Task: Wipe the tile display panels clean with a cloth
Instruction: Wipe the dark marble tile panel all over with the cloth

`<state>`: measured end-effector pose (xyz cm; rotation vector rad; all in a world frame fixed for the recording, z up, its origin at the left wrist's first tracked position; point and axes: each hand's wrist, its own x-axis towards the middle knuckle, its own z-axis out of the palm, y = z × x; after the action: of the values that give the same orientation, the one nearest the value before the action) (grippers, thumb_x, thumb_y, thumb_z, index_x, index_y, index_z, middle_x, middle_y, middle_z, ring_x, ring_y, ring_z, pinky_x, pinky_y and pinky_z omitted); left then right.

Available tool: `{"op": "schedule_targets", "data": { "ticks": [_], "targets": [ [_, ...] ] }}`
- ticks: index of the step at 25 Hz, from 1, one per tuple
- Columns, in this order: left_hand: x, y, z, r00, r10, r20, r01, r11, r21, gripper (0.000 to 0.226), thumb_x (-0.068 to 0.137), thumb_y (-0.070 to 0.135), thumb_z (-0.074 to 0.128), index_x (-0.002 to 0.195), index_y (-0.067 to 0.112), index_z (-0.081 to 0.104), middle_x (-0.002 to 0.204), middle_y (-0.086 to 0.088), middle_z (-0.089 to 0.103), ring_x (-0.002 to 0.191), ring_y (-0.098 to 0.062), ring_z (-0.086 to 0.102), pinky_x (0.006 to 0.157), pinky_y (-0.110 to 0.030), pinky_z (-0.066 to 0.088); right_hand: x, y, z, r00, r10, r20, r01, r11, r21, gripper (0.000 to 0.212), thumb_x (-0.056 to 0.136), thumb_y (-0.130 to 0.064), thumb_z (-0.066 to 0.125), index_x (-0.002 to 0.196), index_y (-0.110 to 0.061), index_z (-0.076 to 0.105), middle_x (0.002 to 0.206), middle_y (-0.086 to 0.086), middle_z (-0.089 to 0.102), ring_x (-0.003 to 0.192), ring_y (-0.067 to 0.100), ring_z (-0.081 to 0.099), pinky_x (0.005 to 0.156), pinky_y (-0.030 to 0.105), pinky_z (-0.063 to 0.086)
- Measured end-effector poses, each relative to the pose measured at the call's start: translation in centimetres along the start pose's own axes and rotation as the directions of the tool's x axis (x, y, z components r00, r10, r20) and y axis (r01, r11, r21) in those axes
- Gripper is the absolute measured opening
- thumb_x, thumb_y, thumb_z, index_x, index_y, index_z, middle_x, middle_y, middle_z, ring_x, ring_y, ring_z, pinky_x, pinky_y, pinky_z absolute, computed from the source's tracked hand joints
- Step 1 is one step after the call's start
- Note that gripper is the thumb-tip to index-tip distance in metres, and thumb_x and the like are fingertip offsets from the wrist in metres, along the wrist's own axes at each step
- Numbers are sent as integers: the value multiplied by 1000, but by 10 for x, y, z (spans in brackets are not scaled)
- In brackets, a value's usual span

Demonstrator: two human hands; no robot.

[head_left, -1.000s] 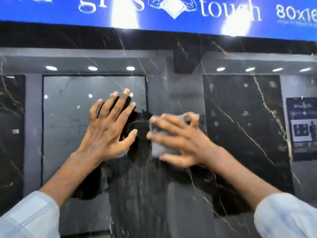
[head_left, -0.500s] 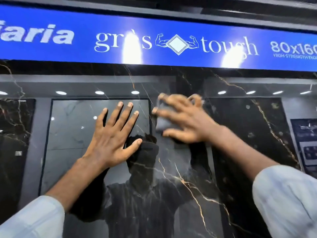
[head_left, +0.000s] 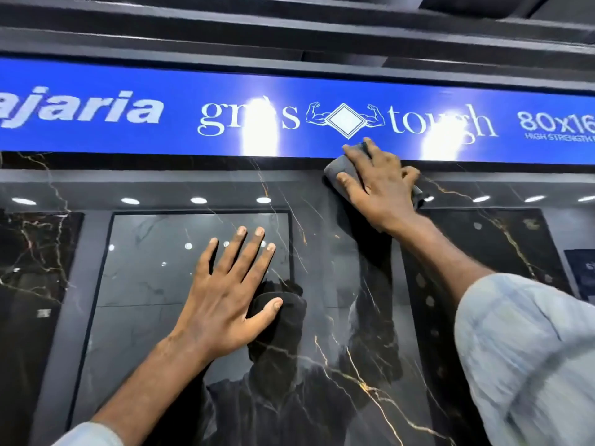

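A glossy black tile panel with gold veins fills the view and mirrors the showroom behind me. My left hand lies flat on it, fingers spread and straight, near the middle. My right hand presses a folded grey cloth against the top edge of the panel, right under the blue sign. Its fingers curl over the cloth, and most of the cloth is hidden beneath the hand.
A blue sign band with white lettering runs across above the panel. Dark ceiling beams sit over it. Reflected ceiling lights and other tile panels show in the glossy surface.
My right hand has slid the cloth upward from mid-panel to the panel's top edge by the blue sign. The left hand stays flat on the tile. The view has tilted upward.
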<state>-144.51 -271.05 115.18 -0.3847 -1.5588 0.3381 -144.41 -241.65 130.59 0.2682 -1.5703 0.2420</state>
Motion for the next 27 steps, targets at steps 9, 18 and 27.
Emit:
{"op": "schedule_targets", "data": {
  "ticks": [9,18,27],
  "targets": [
    [-1,1,-1,1000,11,24,-12,999,32,84,98,62,40,165,15,27,174,-8,16,161,-30,15,123,-63,23,19,-48,10,916,-387,102,394,918,-56,69,93,-71,22,155,-46,39,167,0,31,145,27,36,103,50,23],
    [-14,-2,-14,992,69,104,-72,997,30,83,100,59,42,165,11,24,175,-10,11,162,-30,9,124,-57,17,25,-63,19,863,-500,79,503,864,-34,75,90,-77,17,155,-47,38,166,0,33,145,27,37,105,55,24],
    [-67,-64,-26,973,213,91,-215,976,21,85,96,62,52,163,12,33,174,-7,19,160,-27,20,122,-51,25,8,-106,30,835,-545,75,549,833,-69,70,93,-76,25,152,-45,44,164,0,37,142,27,42,104,56,26]
  ]
}}
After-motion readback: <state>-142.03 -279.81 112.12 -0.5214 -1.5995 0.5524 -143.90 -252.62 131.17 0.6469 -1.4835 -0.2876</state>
